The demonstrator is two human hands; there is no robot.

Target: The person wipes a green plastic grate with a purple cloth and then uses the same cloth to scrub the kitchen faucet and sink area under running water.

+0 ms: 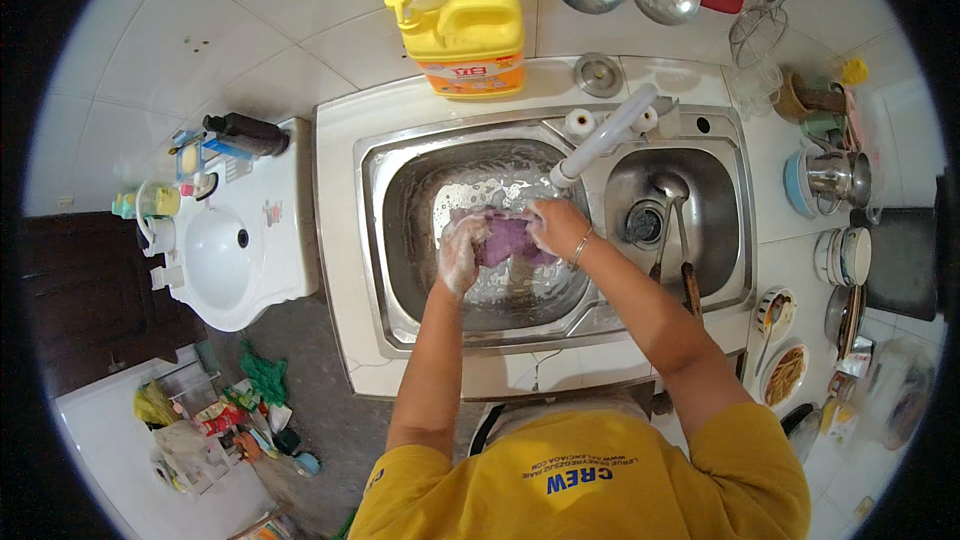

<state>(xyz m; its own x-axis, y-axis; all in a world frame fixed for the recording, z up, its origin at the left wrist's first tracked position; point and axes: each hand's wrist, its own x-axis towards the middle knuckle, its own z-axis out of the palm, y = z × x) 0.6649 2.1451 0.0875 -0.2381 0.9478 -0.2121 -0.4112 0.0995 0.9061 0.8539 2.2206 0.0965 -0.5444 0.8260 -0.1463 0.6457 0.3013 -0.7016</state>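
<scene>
A wet purple cloth (pixel 506 243) is stretched between my two hands over the larger basin of the steel sink (pixel 412 285). My left hand (pixel 461 254), covered in white suds, grips the cloth's left side. On the right side, my right hand (pixel 556 228) holds the cloth's upper corner, with a thin bracelet at the wrist. Soapy water and foam spread over the basin floor below. The white faucet spout (pixel 605 135) reaches down just above my right hand. Whether water runs from it, I cannot tell.
Beside my right forearm, the smaller basin (pixel 712 202) holds a ladle (pixel 672 187) and other long-handled utensils. Behind the sink stands a yellow detergent jug (pixel 468 45) with a pump. Bowls, pots and a plate of food (pixel 785 374) line the right counter. At left is a white washbasin (pixel 215 265).
</scene>
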